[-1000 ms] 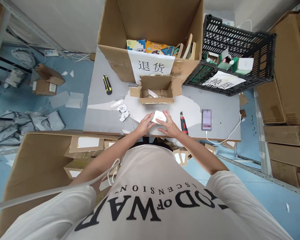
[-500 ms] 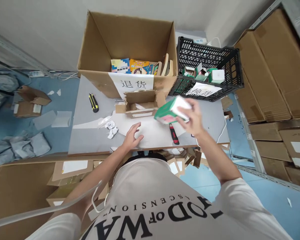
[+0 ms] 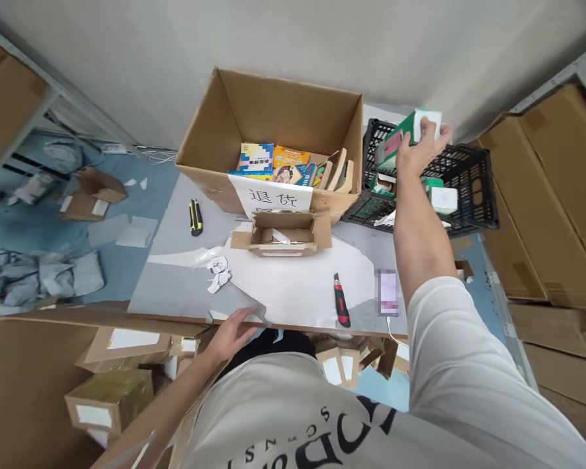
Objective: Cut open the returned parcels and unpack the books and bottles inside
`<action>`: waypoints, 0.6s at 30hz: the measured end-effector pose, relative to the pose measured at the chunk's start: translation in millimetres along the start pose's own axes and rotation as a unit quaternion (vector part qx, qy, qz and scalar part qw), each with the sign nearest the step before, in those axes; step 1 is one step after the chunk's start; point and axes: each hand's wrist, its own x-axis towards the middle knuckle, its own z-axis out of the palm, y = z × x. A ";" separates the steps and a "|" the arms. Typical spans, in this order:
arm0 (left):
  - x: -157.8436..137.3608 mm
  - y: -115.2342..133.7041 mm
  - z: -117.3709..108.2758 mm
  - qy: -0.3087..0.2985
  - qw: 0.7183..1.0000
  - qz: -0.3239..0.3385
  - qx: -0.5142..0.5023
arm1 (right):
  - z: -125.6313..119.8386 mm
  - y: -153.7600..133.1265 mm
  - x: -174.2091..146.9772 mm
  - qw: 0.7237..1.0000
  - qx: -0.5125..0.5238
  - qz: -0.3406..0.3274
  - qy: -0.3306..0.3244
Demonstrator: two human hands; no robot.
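My right hand (image 3: 422,148) grips a green and white carton (image 3: 398,140) by its white end, holding it tilted above the black plastic crate (image 3: 473,176). Inside that crate lie other green and white cartons (image 3: 442,197). Down at the table's front edge is my left hand (image 3: 232,335), fingers apart and holding nothing. An opened small cardboard box (image 3: 288,249) stands in the middle of the table, flaps spread, a white strip inside. To its lower right lies a red and black utility knife (image 3: 342,303).
A large cardboard box (image 3: 200,182) with several books (image 3: 256,158) stands at the back. A yellow and black utility knife (image 3: 195,217), crumpled paper (image 3: 219,273) and a phone (image 3: 389,293) lie on the table (image 3: 170,286). Below left, a big carton (image 3: 29,391) holds smaller boxes.
My right hand has carried the green and white carton from beside the small box to above the crate. My left hand has drawn back to the table edge. The view has shifted.
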 end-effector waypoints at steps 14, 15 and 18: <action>-0.6 -20.2 3.0 0.067 0.995 -0.069 0.006 | 90.9 33.7 -25.7 0.972 -0.042 0.101 -0.206; 13.5 -21.2 -1.9 0.085 0.993 -0.075 0.010 | 83.3 31.9 -25.3 0.970 -0.051 0.096 -0.216; 64.0 -28.0 -16.9 0.137 0.984 -0.112 0.015 | 47.6 33.4 -37.3 0.977 -0.050 0.048 -0.201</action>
